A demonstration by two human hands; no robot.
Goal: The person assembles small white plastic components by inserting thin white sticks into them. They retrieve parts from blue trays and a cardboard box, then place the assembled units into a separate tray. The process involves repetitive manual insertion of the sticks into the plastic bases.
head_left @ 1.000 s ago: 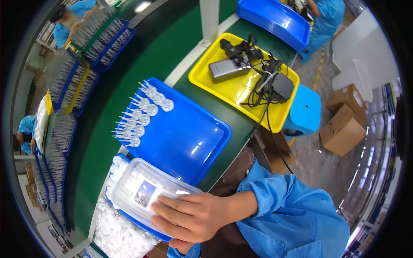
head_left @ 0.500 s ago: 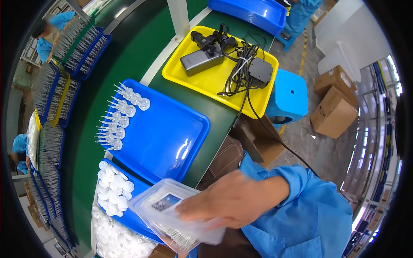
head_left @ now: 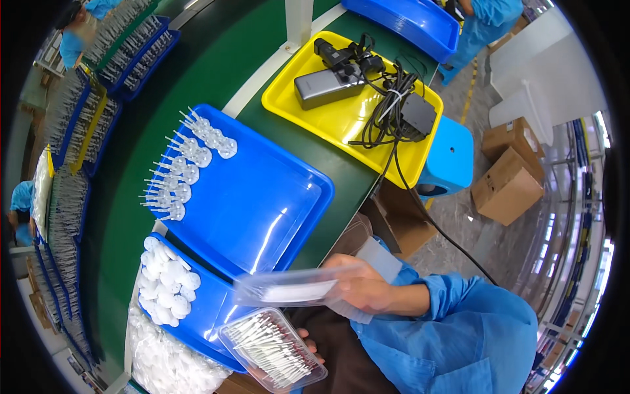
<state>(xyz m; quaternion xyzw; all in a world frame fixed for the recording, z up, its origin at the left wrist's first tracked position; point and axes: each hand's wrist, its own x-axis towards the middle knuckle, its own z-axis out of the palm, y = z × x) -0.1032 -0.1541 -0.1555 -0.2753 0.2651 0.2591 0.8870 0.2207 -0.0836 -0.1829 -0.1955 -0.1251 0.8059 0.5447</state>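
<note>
My right hand (head_left: 359, 289) grips a clear plastic lid (head_left: 289, 289) and holds it flat over my lap. My left hand (head_left: 308, 345) is mostly hidden under a clear plastic box (head_left: 272, 348) full of thin white sticks, holding it from below. Both sit just off the near edge of a small blue tray (head_left: 216, 315) that holds several white round caps (head_left: 167, 289). Behind it lies a larger blue tray (head_left: 289, 197) with a row of clear disc-and-needle pieces (head_left: 187, 164) along its left side.
A yellow tray (head_left: 341, 115) holds a grey device and black cables. A bag of white caps (head_left: 164, 361) lies at the lower left. A blue stool (head_left: 449, 161) and cardboard boxes (head_left: 508, 174) stand to the right. Racks of parts (head_left: 72, 151) line the green conveyor belt (head_left: 197, 72). Another worker (head_left: 75, 29) is at the far end.
The clear box came off the small blue tray toward my lap. Its lid is now off in my right hand, and the white sticks show.
</note>
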